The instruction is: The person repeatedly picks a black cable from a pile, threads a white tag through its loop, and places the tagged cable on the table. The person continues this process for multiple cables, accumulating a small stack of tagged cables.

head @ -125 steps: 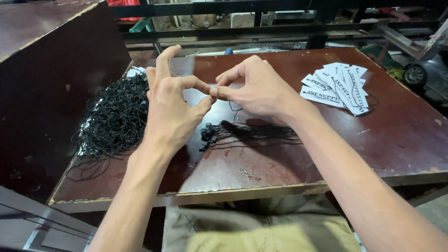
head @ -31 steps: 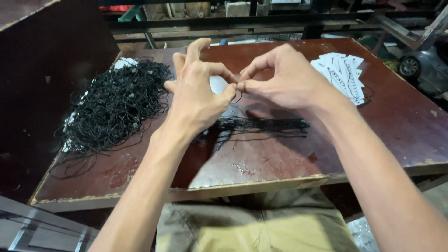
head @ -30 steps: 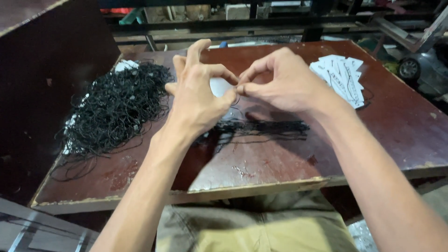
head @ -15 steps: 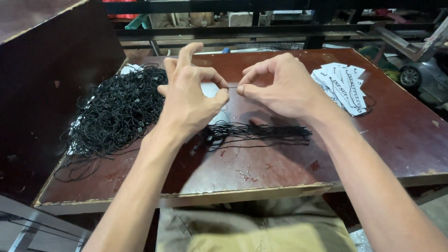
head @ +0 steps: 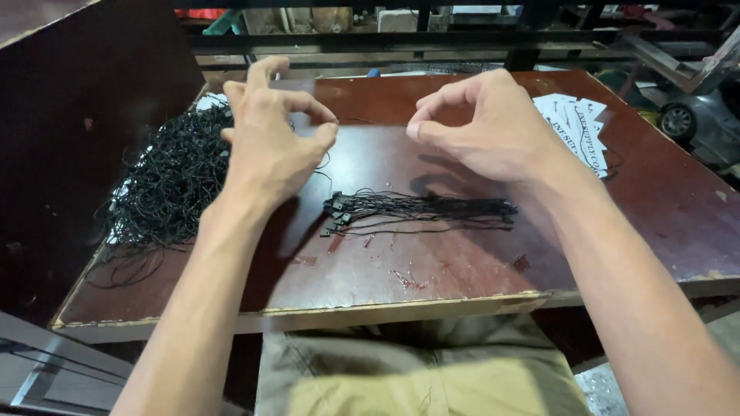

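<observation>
Your left hand (head: pixel 271 139) hovers above the dark red table (head: pixel 462 270), thumb and forefinger curled toward each other with a small gap between the tips, the other fingers raised. Your right hand (head: pixel 486 127) hovers beside it, thumb and forefinger closed in a pinch; whether a thin cord runs between the two hands you cannot tell, as none shows against the tabletop. The hands are apart from each other, with bare table showing between them. Below and between them, on the table, lies the small bundle of black cords (head: pixel 420 213), laid straight from left to right, its small black end pieces gathered at the left end, just under your left hand. Neither hand touches this bundle. To the left of your left hand, partly behind it, sits the big tangled heap of black cords (head: pixel 166 185), spilling toward the table's left edge. Beyond your right hand, near the far right corner, lies a fanned stack of white paper tags (head: pixel 578 131), well apart from the bundle.
</observation>
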